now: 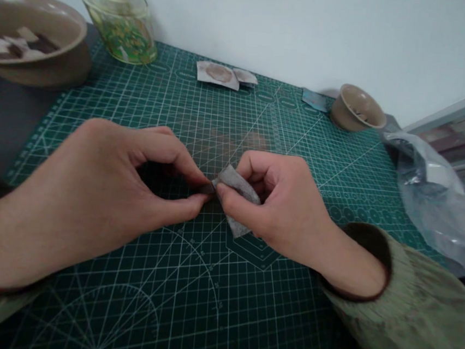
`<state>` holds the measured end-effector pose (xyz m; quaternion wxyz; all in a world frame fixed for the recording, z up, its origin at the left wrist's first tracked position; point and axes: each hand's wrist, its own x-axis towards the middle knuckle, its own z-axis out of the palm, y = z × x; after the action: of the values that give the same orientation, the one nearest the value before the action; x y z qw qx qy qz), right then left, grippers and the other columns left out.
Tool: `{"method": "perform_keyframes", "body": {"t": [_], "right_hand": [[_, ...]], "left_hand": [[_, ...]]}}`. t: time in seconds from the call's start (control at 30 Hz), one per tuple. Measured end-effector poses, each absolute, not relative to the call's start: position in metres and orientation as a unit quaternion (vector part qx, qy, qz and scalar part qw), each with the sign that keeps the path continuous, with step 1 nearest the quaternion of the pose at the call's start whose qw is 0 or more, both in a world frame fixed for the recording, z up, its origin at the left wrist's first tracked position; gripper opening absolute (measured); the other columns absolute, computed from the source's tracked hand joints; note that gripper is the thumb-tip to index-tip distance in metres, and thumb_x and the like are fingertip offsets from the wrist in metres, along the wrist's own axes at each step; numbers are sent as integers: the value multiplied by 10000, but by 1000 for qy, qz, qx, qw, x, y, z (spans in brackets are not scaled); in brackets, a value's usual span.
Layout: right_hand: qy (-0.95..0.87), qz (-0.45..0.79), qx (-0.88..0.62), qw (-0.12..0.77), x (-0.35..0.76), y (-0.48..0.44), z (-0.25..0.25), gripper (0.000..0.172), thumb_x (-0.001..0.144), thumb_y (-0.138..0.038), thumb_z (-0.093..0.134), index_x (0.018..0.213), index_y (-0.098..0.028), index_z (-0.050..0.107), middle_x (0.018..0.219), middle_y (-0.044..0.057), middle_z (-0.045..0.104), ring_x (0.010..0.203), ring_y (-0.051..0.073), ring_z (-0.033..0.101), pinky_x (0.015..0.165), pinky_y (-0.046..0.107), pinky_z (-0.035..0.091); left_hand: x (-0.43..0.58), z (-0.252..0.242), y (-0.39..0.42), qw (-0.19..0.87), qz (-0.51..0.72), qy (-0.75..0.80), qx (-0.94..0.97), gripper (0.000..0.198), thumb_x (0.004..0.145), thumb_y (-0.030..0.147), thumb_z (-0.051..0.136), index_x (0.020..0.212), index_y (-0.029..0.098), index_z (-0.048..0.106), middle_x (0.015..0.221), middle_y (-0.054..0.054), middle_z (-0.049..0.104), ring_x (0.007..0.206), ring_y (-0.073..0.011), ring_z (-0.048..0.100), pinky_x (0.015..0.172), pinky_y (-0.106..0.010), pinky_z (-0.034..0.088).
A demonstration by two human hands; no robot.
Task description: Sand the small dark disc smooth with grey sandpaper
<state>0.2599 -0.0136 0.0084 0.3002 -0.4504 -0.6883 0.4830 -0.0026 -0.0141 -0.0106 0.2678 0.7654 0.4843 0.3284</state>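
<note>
My left hand (pixel 104 178) is closed in a pinch, its thumb and forefinger tips on a small dark piece (pixel 205 188) that is mostly hidden by the fingers. Against the right end of that piece sits a folded bit of grey, speckled sandpaper (pixel 239 229). The thumb and bent fingers of my right hand (pixel 283 198) grip the sandpaper. Both hands meet above the middle of a green cutting mat (pixel 188 296) with white grid lines.
At the back left stand a brown bowl (pixel 72 63) of small pieces and a glass (pixel 125 32) with a cream-capped container. Stained paper squares (pixel 217 74) lie along the wall. Rightward are a blue-grey sheet (pixel 314 99), a small bowl (pixel 340 116) and a clear plastic bag (pixel 428 188).
</note>
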Motion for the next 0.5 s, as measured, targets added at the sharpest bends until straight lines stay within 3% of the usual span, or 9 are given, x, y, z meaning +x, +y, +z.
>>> {"method": "perform_keyframes", "body": {"t": [0.5], "right_hand": [[-692,473,-451,308,261,-13,10,324,1056,-210,864,802,-257,668,694,-63,644,636,138,593,584,296,479]], "left_hand": [[0,-12,-18,253,334,487,766,209,1078,561,895,961,399,958,965,81,911,806,-207,778,708,-395,546]]}}
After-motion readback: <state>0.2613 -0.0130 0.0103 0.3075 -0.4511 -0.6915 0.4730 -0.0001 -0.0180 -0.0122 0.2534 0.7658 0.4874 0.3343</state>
